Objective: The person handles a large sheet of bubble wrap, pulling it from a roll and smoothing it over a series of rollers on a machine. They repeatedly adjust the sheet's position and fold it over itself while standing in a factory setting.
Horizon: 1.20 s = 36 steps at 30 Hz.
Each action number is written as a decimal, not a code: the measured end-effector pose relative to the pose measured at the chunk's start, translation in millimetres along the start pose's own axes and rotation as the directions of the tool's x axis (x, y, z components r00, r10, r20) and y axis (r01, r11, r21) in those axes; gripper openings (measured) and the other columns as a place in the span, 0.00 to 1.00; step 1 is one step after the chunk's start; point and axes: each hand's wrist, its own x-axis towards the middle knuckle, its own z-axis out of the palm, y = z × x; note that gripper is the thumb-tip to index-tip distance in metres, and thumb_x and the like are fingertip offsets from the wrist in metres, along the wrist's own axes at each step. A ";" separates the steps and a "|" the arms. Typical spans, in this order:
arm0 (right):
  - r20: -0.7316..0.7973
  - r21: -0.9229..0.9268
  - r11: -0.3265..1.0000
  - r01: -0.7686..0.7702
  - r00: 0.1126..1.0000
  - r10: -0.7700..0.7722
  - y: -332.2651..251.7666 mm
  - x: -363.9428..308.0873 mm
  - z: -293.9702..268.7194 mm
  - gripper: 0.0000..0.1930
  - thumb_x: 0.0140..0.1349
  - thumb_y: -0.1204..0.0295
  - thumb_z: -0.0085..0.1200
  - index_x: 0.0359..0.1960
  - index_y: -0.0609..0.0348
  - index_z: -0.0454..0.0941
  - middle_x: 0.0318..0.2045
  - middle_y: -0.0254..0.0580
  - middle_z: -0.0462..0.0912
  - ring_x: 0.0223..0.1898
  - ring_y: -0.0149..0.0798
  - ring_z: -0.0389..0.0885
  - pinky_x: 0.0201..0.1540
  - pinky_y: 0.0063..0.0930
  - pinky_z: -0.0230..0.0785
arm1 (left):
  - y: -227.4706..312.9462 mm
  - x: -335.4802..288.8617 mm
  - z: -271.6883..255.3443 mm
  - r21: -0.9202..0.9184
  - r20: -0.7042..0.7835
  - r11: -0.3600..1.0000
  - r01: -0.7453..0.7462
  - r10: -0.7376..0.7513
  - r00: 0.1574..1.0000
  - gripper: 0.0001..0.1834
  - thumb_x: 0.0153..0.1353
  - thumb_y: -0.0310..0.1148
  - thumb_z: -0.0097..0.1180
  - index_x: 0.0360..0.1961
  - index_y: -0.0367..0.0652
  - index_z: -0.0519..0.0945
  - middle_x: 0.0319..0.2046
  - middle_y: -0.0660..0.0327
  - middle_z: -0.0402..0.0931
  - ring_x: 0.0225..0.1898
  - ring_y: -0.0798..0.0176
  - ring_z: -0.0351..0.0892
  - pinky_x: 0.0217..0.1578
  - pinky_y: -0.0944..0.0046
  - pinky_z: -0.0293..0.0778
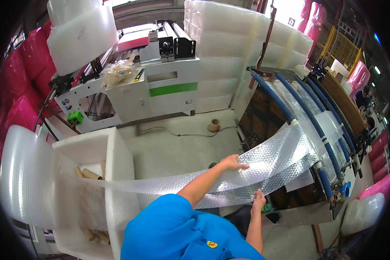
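A long sheet of clear bubble wrap (286,151) stretches across in front of me, from a big roll (28,177) at the left to blue rollers (305,104) on a machine at the right. My left hand (235,163) reaches over the sheet and grips it near its far edge, fingers bent round the film. Nearer to me, my right hand (258,202) pinches the near edge. Between the two hands the film lies slightly slack and shiny. At the right, the sheet passes onto the blue rollers.
A white foam bin (120,151) holding several cardboard tubes (91,174) stands under the sheet at left. Beyond are a white machine (173,84) and stacked wrapped rolls (216,47). A cardboard core (213,125) and a cable (177,134) lie on the floor.
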 end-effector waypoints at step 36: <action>-0.212 -0.333 0.943 -0.009 0.975 -0.066 72.1 47.8 -0.2 0.17 0.53 0.61 0.45 0.25 0.68 0.73 0.17 0.41 0.74 0.19 0.33 0.71 0.25 0.27 0.63 | -38.5 72.2 58.6 0.189 0.107 0.964 0.189 -0.212 0.971 0.45 0.36 0.62 0.52 0.51 0.42 0.59 0.47 0.52 0.64 0.49 0.55 0.63 0.46 0.60 0.61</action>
